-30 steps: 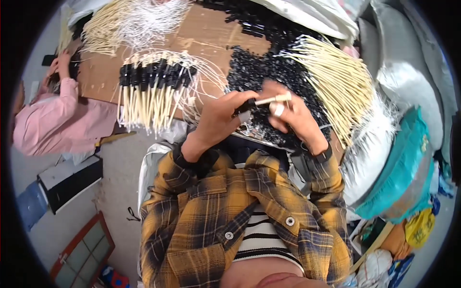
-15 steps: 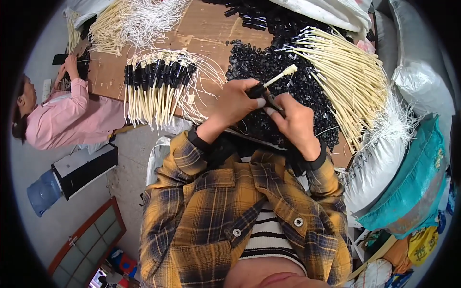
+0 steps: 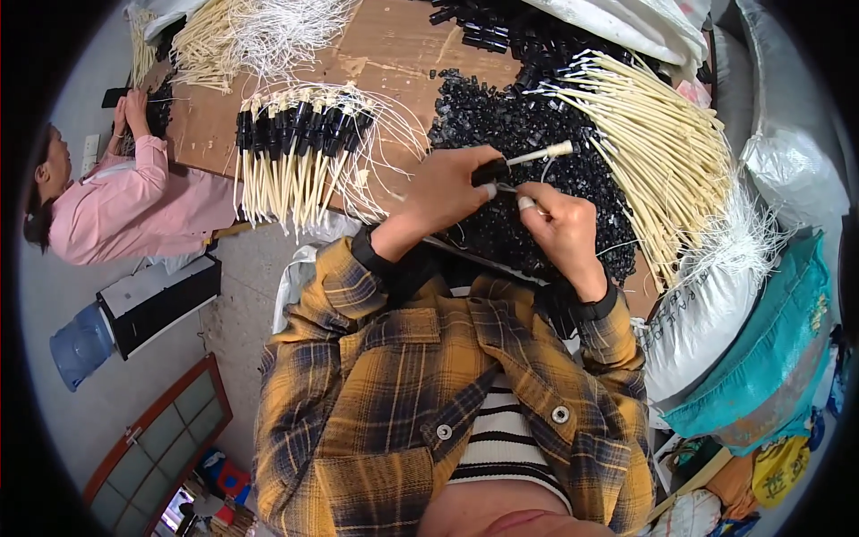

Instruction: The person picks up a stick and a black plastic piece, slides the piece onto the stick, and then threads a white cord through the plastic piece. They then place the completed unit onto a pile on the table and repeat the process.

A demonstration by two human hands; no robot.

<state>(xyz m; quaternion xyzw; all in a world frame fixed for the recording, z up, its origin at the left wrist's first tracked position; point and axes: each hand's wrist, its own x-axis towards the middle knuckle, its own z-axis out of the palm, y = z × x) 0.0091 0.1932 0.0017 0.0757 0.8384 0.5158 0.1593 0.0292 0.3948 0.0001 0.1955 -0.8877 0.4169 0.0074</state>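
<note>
My left hand (image 3: 443, 186) is closed round a short black plastic tube (image 3: 488, 170) above the pile of black parts. A cream-coloured cord (image 3: 543, 154) with a thicker end sticks out of the tube toward the right. Close beside it, my right hand (image 3: 568, 228) is pinched on a thin white string (image 3: 506, 188) that runs from below the left fingers. The string's end is hidden in my right fingertips. Left of my hands lies a row of cream cords fitted with black tubes (image 3: 304, 130), their thin white strings trailing right.
Small black plastic pieces (image 3: 483, 116) are heaped beyond my hands. A bundle of cream cords (image 3: 662, 161) lies at the right, beside white and teal sacks (image 3: 761, 349). More cords (image 3: 204, 45) lie at the far left. A person in a pink top (image 3: 116, 206) works at the left.
My right hand has moved slightly right and down, away from the left, drawing the white string between them. The cream cord in the left hand has tilted flatter.
</note>
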